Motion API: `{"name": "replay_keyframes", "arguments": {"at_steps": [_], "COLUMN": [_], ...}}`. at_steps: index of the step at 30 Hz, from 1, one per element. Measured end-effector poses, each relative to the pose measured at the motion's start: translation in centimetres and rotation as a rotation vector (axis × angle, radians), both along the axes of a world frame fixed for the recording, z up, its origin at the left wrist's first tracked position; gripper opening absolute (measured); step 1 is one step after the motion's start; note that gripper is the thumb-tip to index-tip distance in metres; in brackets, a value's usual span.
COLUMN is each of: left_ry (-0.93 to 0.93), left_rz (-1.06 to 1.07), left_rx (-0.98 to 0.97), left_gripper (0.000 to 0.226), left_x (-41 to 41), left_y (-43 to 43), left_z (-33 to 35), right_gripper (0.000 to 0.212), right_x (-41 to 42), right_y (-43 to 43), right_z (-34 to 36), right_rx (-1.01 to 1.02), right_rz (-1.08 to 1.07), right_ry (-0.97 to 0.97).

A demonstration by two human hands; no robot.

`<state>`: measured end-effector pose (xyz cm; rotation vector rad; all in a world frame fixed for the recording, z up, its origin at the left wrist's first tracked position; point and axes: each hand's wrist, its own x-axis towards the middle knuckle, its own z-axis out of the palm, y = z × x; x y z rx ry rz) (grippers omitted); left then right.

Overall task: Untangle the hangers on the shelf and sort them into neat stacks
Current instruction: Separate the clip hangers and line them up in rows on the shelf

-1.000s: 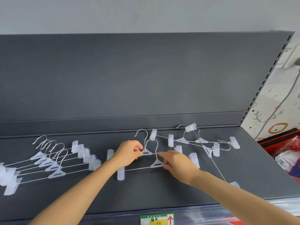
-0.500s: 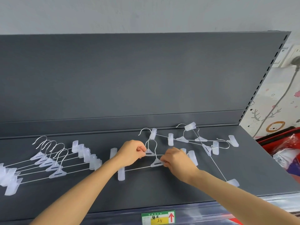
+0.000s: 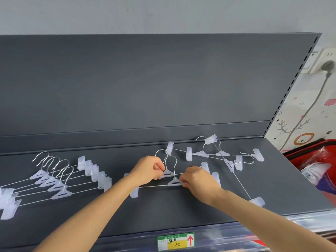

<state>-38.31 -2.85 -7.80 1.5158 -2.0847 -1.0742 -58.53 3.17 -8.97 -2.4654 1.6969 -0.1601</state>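
Two clear clip hangers lie side by side in the middle of the dark grey shelf (image 3: 181, 211). My left hand (image 3: 148, 170) pinches the rear hanger (image 3: 168, 173) at its plastic centre piece. My right hand (image 3: 197, 179) pinches the front hanger (image 3: 174, 182) at the right end of its centre piece. To the left, several hangers lie in a neat overlapping stack (image 3: 54, 180). To the right, several more hangers (image 3: 223, 157) lie crossed over each other in a tangle, partly hidden behind my right hand.
The shelf's back panel (image 3: 145, 88) rises behind. A price label (image 3: 175, 241) sits on the front edge. Beyond the shelf's right end are a red bin (image 3: 312, 160) holding bagged goods and a wall socket with a plugged-in cable (image 3: 327, 67).
My right hand has curled from an open reach into a pinch on the front hanger's centre piece. My left hand kept its hold on the rear hanger. The two hangers now lie closer together.
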Motion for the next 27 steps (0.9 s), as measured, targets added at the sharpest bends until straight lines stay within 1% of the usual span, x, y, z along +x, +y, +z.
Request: {"name": "replay_keyframes", "arguments": {"at_steps": [6, 11, 14, 16, 19, 21, 22, 24, 25, 27], "left_ry": [-0.057, -0.073, -0.206, -0.272, -0.331, -0.369, -0.372, -0.336, -0.309, -0.254], "left_rz": [0.000, 0.054, 0.029, -0.019, -0.090, -0.116, -0.120, -0.107, -0.098, -0.079], "left_rx": [0.009, -0.017, -0.058, -0.010, 0.091, 0.095, 0.086, 0.078, 0.078, 0.074], "left_gripper": [0.018, 0.016, 0.005, 0.014, 0.026, 0.028, 0.027, 0.023, 0.023, 0.022], "left_x": [-0.2, -0.7, -1.0, -0.8, -0.8, -1.2, -1.3, -1.3, -1.3, -1.2], "left_y": [0.0, -0.3, -0.3, -0.3, -0.2, -0.1, -0.1, -0.1, -0.1, -0.1], "left_z": [0.4, 0.8, 1.1, 1.1, 1.0, 0.9, 0.9, 0.8, 0.8, 0.8], "right_gripper": [0.019, 0.021, 0.020, 0.019, 0.014, 0.008, 0.009, 0.024, 0.028, 0.029], "right_x": [-0.2, 0.1, 0.3, 0.2, 0.0, -0.1, -0.2, -0.3, -0.4, -0.5], "right_y": [-0.1, -0.3, -0.3, -0.4, -0.4, -0.4, -0.5, -0.4, -0.3, -0.2], "right_z": [-0.2, 0.1, 0.0, -0.1, -0.5, -0.7, -0.9, -1.1, -1.1, -1.1], "right_rx": [-0.020, -0.030, -0.043, -0.044, -0.097, -0.137, -0.164, -0.214, -0.223, -0.245], "right_rz": [0.005, 0.030, 0.051, 0.069, 0.098, 0.119, 0.117, 0.123, 0.126, 0.139], "right_ry": [-0.019, 0.003, 0.006, -0.004, -0.038, -0.039, -0.025, 0.010, 0.024, 0.051]}}
